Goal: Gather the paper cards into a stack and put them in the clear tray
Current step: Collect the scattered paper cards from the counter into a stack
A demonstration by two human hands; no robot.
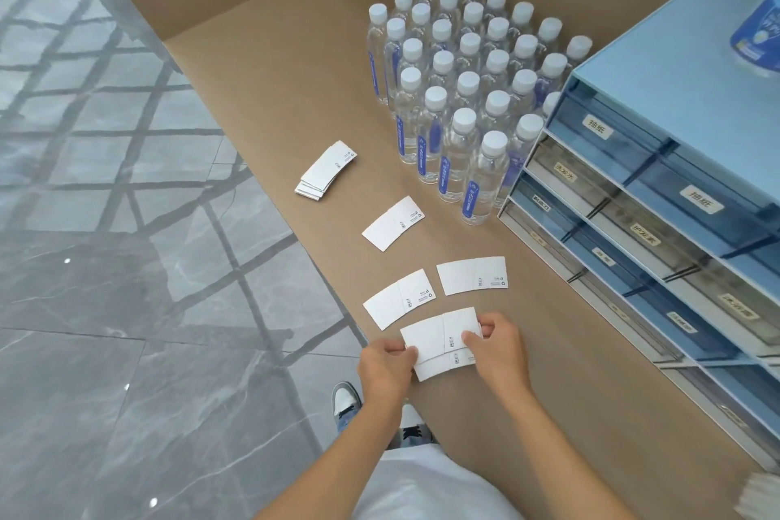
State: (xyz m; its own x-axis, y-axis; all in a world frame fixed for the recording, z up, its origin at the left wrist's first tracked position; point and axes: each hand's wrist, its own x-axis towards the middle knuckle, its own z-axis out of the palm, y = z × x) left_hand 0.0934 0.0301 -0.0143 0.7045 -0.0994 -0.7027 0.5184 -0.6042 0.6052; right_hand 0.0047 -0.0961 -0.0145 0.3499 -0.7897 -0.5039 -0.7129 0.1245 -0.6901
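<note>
Head view: both hands work at the near edge of the tabletop (270, 89). The left hand (386, 365) pinches the left end of two overlapping cards (434, 340), and the right hand (498, 344) pinches their right end, each grip narrow on the paper, seemingly to square the edges into a stack. Three single cards lie apart beyond: one (399, 299) just ahead, one (472, 275) to its right, one (393, 223) farther off. A small pile (326, 170) sits farthest, near the bottles (464, 97). No clear tray can be picked out; drawers (658, 190) stand to the right.

cards (439, 340): matt white paper | table (270, 89): matt cardboard | bottles (460, 84): clear glossy plastic
</note>
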